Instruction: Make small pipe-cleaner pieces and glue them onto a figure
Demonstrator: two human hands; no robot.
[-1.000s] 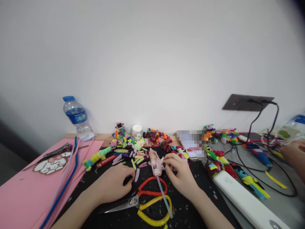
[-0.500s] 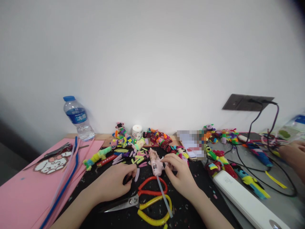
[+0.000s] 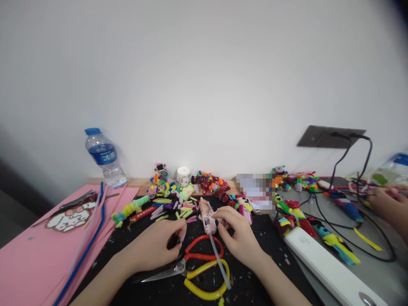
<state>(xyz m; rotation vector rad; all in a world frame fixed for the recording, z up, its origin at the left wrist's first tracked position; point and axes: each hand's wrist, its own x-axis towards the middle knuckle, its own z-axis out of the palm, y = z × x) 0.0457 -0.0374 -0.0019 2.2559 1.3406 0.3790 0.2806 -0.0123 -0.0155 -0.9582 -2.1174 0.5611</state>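
My right hand [image 3: 239, 238] is closed around the handle of a pink hot-glue gun [image 3: 207, 216] that rests on the black mat [image 3: 134, 238], a clear glue stick [image 3: 219, 263] trailing out of its back. To the left, my left hand [image 3: 156, 246] pinches a short pale purple pipe-cleaner piece [image 3: 182, 236] between thumb and fingers, just left of the gun. Red-handled scissors [image 3: 191, 259] and yellow-handled scissors [image 3: 207, 280] lie crossed under and between both hands. Several cut pipe-cleaner bits [image 3: 178, 210] lie just beyond my hands.
A water bottle [image 3: 103, 158] stands at the back left above pink foam sheets [image 3: 35, 250] with pipe cleaners [image 3: 91, 231] and pliers [image 3: 76, 202]. Colourful pipe-cleaner figures [image 3: 210, 185] line the wall. Black cables [image 3: 347, 204], a white power strip [image 3: 331, 267] and another person's hand [image 3: 387, 204] lie at right.
My left hand has lifted the purple piece off the mat and brought it slightly right toward the glue gun. My right hand shifted a little left on the gun. The other person's hand moved.
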